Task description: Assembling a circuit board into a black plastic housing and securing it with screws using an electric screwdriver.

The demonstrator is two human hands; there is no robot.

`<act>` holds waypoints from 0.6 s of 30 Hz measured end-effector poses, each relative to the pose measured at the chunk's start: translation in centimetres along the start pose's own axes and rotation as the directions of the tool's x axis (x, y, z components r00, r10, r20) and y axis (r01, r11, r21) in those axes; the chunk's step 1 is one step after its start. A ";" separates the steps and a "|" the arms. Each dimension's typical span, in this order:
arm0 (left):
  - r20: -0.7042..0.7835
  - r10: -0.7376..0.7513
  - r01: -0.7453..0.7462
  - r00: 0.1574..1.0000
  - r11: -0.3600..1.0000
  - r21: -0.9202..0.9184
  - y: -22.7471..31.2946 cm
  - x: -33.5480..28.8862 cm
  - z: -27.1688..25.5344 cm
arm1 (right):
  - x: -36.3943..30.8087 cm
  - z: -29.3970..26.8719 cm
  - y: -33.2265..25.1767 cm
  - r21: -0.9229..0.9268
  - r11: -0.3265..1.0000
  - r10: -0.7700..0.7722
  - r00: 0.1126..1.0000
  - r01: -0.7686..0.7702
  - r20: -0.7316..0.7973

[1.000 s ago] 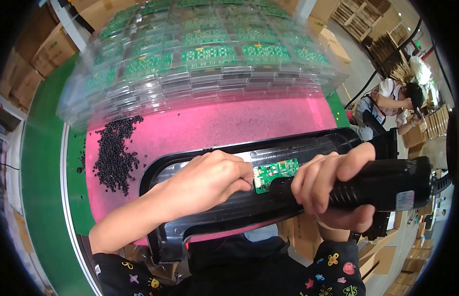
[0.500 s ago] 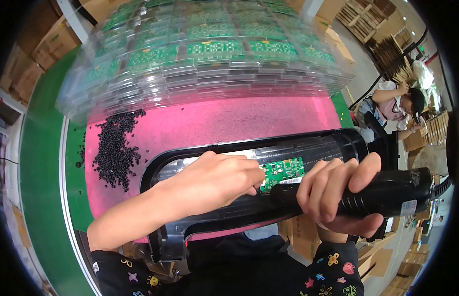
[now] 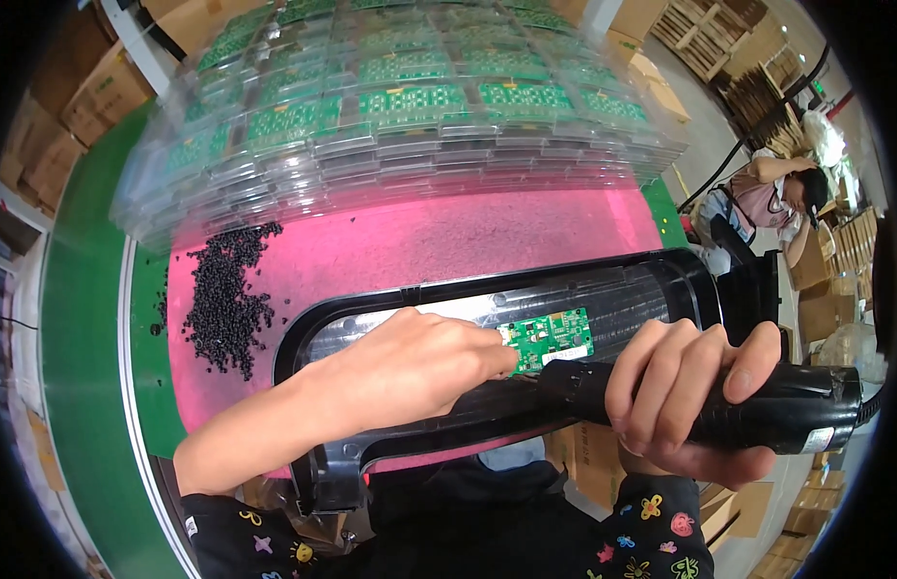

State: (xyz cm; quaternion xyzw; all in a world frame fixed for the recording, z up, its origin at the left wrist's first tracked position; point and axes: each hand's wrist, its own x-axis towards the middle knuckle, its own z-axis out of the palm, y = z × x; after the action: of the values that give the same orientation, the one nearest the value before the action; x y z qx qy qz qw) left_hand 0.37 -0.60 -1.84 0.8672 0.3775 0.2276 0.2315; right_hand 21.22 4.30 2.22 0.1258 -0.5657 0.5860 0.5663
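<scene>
A black, curved plastic housing [image 3: 661, 275] lies across the mat, with a small green circuit board [image 3: 564, 333] inside it. My left hand [image 3: 410, 367] reaches over the housing, its curled fingertips at the board's left edge. What those fingers pinch, if anything, is hidden beneath them. My right hand [image 3: 685, 400] wraps round a black electric screwdriver [image 3: 805, 410], held almost level. Its front end [image 3: 569, 386] points left and sits by the board's lower edge; the tip itself is out of sight.
Stacked clear plastic trays [image 3: 400, 154] of green boards stand at the back. A heap of small black screws [image 3: 226, 299] lies on the pink mat [image 3: 468, 227] at left. At far right sits another person [image 3: 772, 198]. Cardboard boxes [image 3: 110, 92] stand beyond the green table.
The screwdriver and my right hand have shifted right and slightly down. My left hand stays near the board's left edge, its fingers slightly lower. The other person's lower arm has moved.
</scene>
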 end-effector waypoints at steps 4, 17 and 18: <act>0.038 -0.045 0.047 0.998 0.997 -0.060 0.3 0.2 -0.5 | 0.0 0.7 0.0 0.016 1.000 -0.011 0.999 0.011 -0.033; 0.001 -0.041 0.041 0.999 0.998 0.040 0.8 0.3 -0.8 | -0.4 0.3 0.6 0.053 0.997 0.063 0.998 -0.062 -0.012; -0.025 -0.030 0.031 0.999 0.997 0.068 0.8 0.2 -0.9 | -0.3 0.5 1.0 0.008 0.999 0.042 0.998 -0.042 -0.036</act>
State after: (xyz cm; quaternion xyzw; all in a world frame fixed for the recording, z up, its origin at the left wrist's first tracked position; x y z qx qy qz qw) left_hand 0.48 -0.71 -0.63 0.8661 0.4009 0.2212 0.2006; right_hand 20.25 4.00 1.61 0.1051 -0.5558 0.6019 0.5637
